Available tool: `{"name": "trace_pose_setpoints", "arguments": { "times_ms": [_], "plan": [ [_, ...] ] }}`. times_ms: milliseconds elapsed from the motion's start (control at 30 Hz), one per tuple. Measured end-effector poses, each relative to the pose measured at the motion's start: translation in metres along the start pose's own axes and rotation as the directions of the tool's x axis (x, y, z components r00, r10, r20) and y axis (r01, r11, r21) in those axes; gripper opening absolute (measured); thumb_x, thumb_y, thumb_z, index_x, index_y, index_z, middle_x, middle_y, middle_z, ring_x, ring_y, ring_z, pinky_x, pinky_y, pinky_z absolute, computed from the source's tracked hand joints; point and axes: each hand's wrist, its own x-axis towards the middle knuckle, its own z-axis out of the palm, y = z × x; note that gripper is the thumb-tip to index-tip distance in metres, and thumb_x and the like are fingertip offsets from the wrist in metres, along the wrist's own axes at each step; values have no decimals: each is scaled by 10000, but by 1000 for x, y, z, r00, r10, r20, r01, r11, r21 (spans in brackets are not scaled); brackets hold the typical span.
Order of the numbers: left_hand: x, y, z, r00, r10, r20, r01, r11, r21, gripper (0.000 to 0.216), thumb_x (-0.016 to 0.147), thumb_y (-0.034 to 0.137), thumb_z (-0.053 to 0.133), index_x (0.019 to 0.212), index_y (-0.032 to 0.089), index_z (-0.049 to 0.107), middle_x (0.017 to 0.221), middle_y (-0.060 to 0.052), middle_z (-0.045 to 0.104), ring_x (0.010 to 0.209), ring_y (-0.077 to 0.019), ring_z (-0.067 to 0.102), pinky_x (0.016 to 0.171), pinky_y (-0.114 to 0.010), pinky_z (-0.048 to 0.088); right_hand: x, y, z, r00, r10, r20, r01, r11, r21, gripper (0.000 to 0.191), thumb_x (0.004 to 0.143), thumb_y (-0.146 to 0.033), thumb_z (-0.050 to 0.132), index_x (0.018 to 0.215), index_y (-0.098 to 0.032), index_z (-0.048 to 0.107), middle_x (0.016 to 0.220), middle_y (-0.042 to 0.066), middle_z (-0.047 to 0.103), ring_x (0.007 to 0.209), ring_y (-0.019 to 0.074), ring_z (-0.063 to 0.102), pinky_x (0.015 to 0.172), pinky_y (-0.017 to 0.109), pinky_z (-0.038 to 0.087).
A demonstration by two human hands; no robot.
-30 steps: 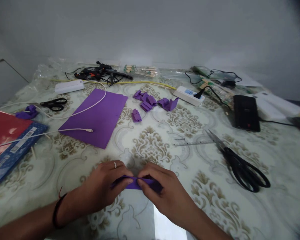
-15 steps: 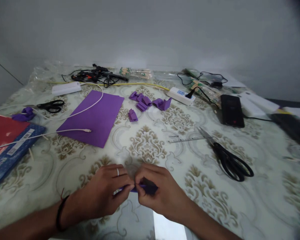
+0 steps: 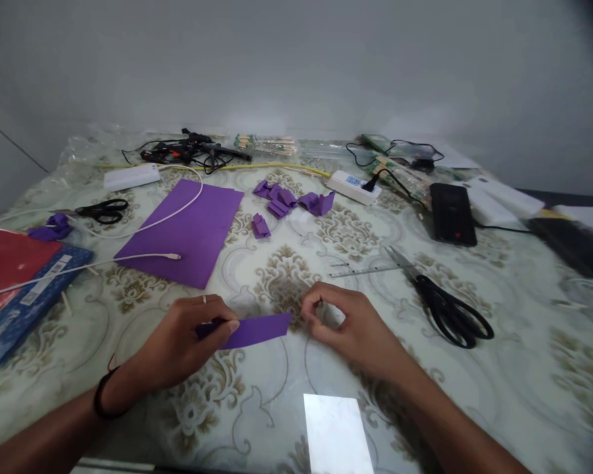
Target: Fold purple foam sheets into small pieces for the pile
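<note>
My left hand pinches one end of a purple paper strip, which sticks out flat to the right just above the patterned table. A ring shows on one finger and a dark band on that wrist. My right hand hovers just right of the strip's free end, fingers curled toward the thumb with nothing visible in them, not touching the paper. A large purple sheet lies further back on the left, and several small folded purple pieces sit beyond the middle.
Large black scissors and a clear ruler lie to the right. Smaller scissors, white cables, a red and blue paper pack sit left. A power strip, black phone and glue gun line the back.
Both hands were pinching the folded strip together near the table edge. Now my right hand has let go and moved right, and the strip is held out longer by my left hand alone.
</note>
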Motion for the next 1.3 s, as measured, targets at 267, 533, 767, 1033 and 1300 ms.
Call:
{"name": "trace_pose_setpoints", "arguments": {
  "times_ms": [267,533,767,1033,1300],
  "plan": [
    [-3,3,19,996,92,19,-93,994,60,161,995,135,600,882,198,695,781,9,703,706,-129,657,668,-241,491,-11,-10,37,992,-127,-17,128,989,74,96,951,-135,636,917,-217,671,842,21,698,788,169,659,724,288,519],
    [-3,5,22,986,169,-11,-166,980,113,144,964,90,628,887,198,684,835,8,736,779,-147,678,735,-268,527,-15,-14,47,984,-179,-2,179,984,23,111,949,-133,609,899,-224,650,810,12,684,737,167,635,670,291,494],
    [-6,7,31,975,224,-1,-221,963,154,136,942,77,626,884,190,676,831,-2,745,776,-170,668,771,-315,507,-15,-18,56,970,-242,-11,242,970,-23,145,952,-121,607,860,-225,650,777,0,676,696,154,623,650,277,488],
    [-4,9,31,976,218,27,-219,971,91,144,891,57,644,841,188,677,808,10,743,754,-161,650,764,-308,481,-14,-18,55,944,-330,-30,326,941,-85,147,915,-103,612,846,-231,636,738,-14,670,653,157,611,644,287,481],
    [1,10,18,976,212,51,-214,976,35,157,909,67,626,831,180,702,771,-5,726,728,-146,653,690,-251,483,-11,-16,49,947,-321,-26,320,947,-32,164,858,-60,604,808,-208,655,719,-7,641,646,148,591,610,271,450]
  ]
}}
